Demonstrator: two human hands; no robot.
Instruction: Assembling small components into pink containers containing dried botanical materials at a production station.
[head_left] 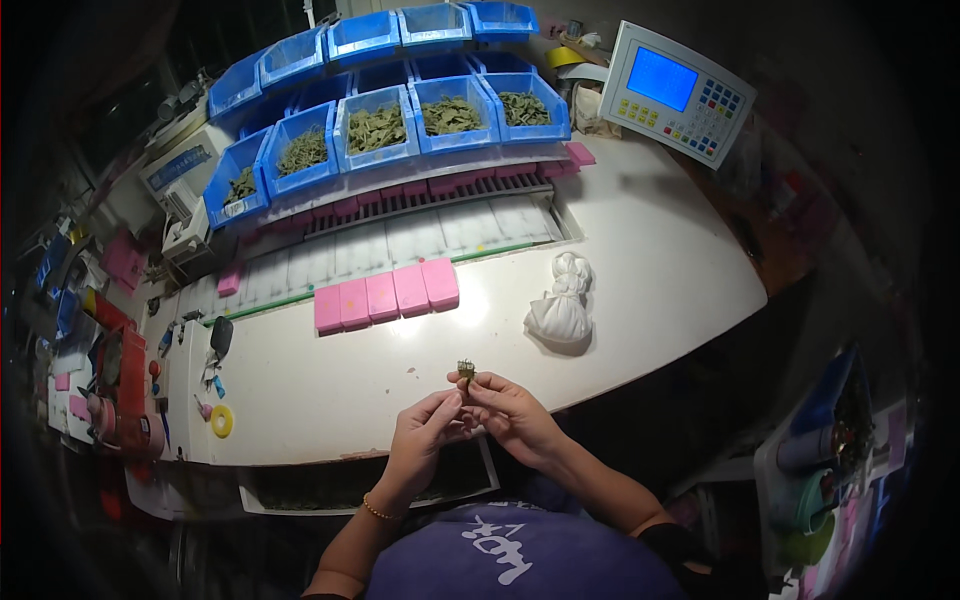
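Near the front edge of the white table my two hands meet. Between the thumb and fingers of my right hand a small tuft of dried green leaf is pinched, its frayed top sticking up. My left hand is closed right beside it, thumb against fingers, at the lower part of the tuft; whether it grips the same tuft is hidden by the fingers. Beyond my hands, a row of several pink blocks lies side by side. To the right rests a knotted white bag.
Blue bins holding dried leaves stand in tiers at the back. A keypad panel with a blue screen is at the back right. A yellow tape roll lies at the left. Under the front edge sits an open tray with dark contents.
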